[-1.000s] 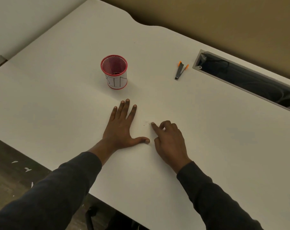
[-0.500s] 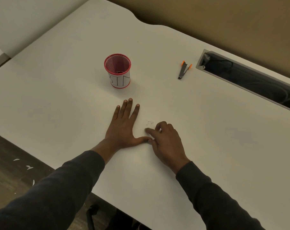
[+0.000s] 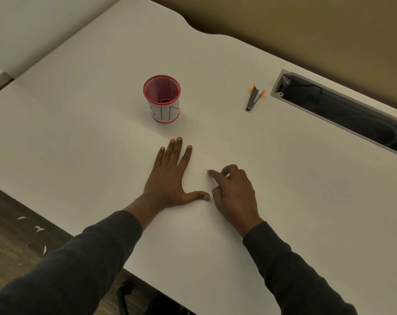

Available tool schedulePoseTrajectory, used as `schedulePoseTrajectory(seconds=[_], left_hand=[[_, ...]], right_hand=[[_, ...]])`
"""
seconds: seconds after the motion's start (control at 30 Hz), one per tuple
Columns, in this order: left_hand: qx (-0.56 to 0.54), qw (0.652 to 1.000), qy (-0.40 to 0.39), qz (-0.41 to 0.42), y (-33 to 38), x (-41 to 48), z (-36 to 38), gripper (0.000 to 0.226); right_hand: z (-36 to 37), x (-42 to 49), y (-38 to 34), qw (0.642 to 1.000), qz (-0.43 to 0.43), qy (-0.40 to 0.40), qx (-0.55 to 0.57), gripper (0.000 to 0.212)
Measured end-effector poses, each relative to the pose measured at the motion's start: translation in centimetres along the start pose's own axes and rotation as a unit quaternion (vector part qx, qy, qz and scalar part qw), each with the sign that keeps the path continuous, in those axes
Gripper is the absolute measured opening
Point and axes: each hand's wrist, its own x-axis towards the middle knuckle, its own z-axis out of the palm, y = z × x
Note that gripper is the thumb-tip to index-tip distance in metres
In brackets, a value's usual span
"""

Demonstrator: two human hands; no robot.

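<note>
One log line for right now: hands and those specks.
left hand: flat on table | right hand: index fingertip at specks | red mesh cup: upright, untouched | grey-and-orange tool: untouched

- My one view comes from the camera worn on the head. It faces forward and down onto the white desk (image 3: 284,201) from above its near edge.
- It sits close: the left sleeve (image 3: 67,269) and right sleeve (image 3: 295,280) enter from 6 o'clock, and the left hand (image 3: 168,178) and right hand (image 3: 233,194) lie near mid-frame.
- The wide lens takes in the desk's far edge, running from 11 o'clock toward 3 o'clock.
- From the hands, the red cup (image 3: 162,98) stands at 12 o'clock, the small orange-tipped tool (image 3: 254,98) at 1 o'clock and the cable slot (image 3: 340,114) at 2 o'clock.
- Dark floor (image 3: 11,223) shows at 8 o'clock.
</note>
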Motion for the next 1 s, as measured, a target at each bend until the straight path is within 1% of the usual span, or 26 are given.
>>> schedulePoseTrajectory(seconds=[0.1, 0.2, 0.27, 0.33, 0.43, 0.5, 0.57, 0.63, 0.7, 0.77, 0.83, 0.93, 1.0], left_hand=[[0.003, 1.0, -0.002, -0.001, 0.0, 0.0, 0.0, 0.139], [0.004, 1.0, -0.004, 0.0, 0.0, 0.0, 0.0, 0.138], [0.001, 1.0, -0.004, 0.0, -0.1, 0.0, 0.0, 0.137], [-0.004, 1.0, -0.001, 0.002, -0.1, 0.0, 0.0, 0.136], [-0.01, 1.0, 0.005, 0.002, 0.0, 0.0, 0.0, 0.137], [-0.009, 1.0, 0.002, -0.001, 0.0, 0.0, 0.0, 0.138], [-0.006, 1.0, 0.001, -0.002, 0.0, 0.0, 0.0, 0.137], [-0.008, 1.0, 0.006, 0.001, 0.0, 0.0, 0.0, 0.134], [-0.007, 1.0, 0.01, 0.003, -0.1, 0.0, 0.1, 0.132], [-0.007, 1.0, 0.009, 0.003, -0.1, 0.0, 0.2, 0.132], [-0.009, 1.0, 0.009, 0.003, -0.1, 0.0, 0.2, 0.132], [-0.011, 1.0, 0.009, 0.004, -0.1, 0.0, 0.3, 0.132], [-0.009, 1.0, 0.006, 0.004, -0.2, 0.0, 0.3, 0.132]], right_hand=[[0.1, 0.1, 0.1, 1.0, 0.018, 0.016, 0.008, 0.042], [0.3, 0.0, -0.1, 1.0, -0.003, 0.006, -0.023, 0.045], [0.4, 0.2, -0.3, 1.0, -0.021, -0.003, -0.022, 0.045], [0.4, 0.5, -0.3, 1.0, -0.027, -0.002, -0.007, 0.042], [0.3, 1.2, -0.3, 0.999, -0.018, 0.032, 0.035, 0.036], [0.2, 1.9, -0.5, 0.998, -0.016, 0.022, 0.049, 0.036], [0.2, 2.6, -1.0, 0.999, -0.043, -0.008, 0.027, 0.036], [0.2, 3.0, -1.4, 0.995, -0.089, -0.038, -0.008, 0.036], [0.0, 3.2, -1.8, 0.989, -0.12, -0.075, -0.042, 0.045], [-0.1, 3.4, -2.0, 0.984, -0.135, -0.095, -0.072, 0.052], [-0.2, 3.5, -2.2, 0.979, -0.155, -0.091, -0.098, 0.048], [-0.3, 3.6, -2.2, 0.971, -0.188, -0.069, -0.128, 0.035], [-0.2, 3.6, -2.2, 0.968, -0.205, -0.051, -0.133, 0.032]])
